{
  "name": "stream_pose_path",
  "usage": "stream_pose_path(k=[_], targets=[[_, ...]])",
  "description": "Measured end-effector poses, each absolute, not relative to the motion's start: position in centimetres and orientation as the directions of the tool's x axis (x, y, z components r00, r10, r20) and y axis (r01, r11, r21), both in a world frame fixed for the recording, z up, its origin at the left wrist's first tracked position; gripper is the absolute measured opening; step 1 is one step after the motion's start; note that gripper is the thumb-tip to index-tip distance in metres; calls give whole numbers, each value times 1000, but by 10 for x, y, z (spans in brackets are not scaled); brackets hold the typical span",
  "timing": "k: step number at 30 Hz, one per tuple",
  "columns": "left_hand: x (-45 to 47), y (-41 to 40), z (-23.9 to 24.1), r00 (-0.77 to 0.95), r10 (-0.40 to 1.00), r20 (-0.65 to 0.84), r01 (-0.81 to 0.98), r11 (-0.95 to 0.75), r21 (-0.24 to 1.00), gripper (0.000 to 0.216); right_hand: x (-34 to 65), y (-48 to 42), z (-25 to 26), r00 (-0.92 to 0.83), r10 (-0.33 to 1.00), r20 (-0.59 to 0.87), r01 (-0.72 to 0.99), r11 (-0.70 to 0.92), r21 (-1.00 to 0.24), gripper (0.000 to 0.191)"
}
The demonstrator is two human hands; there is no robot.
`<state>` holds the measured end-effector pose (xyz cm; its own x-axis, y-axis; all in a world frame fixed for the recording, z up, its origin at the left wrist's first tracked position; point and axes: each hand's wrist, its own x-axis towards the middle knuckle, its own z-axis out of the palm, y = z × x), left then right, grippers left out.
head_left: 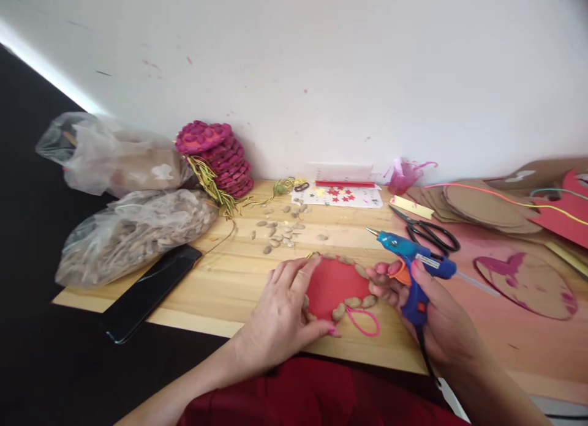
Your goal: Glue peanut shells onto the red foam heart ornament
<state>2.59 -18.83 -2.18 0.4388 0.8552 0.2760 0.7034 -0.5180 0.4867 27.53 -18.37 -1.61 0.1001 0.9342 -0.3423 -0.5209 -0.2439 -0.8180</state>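
Observation:
A red disc (334, 284) lies at the near edge of the wooden table (239, 273), with pale seeds (353, 302) stuck round its rim and a pink loop (364, 321) at its bottom. My left hand (285, 308) rests on the disc's left side, fingers stretched out and pressing its edge. My right hand (425, 303) grips a blue glue gun (413, 257) with an orange trigger; its nozzle points up and left, away from the disc, and the fingertips touch the disc's right rim.
Loose seeds (281, 230) lie scattered behind the disc. Black scissors (429, 232), cardboard discs (482, 204) and a star sheet (340, 195) sit at the back right. Two plastic bags (133, 230), a stack of magenta seed discs (220, 156) and a black phone (147, 291) are at left.

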Motion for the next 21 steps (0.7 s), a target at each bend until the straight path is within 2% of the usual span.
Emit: stream_pose_path(k=[3, 9, 17, 21], targets=[[20, -194, -28, 444, 860, 252, 715, -510, 478, 100, 275, -184, -15, 85, 944, -319, -528, -229, -818, 26], [15, -195, -26, 525, 813, 251, 690, -579, 433, 56, 277, -185, -19, 70, 945, -318, -509, -240, -826, 24], [10, -190, -19, 490, 838, 241, 668, -538, 513, 47, 277, -183, -22, 90, 946, -312, -483, -232, -844, 24], [4, -171, -15, 425, 857, 292, 719, -516, 466, 20, 279, -183, -24, 84, 947, -311, -473, -237, -849, 25]])
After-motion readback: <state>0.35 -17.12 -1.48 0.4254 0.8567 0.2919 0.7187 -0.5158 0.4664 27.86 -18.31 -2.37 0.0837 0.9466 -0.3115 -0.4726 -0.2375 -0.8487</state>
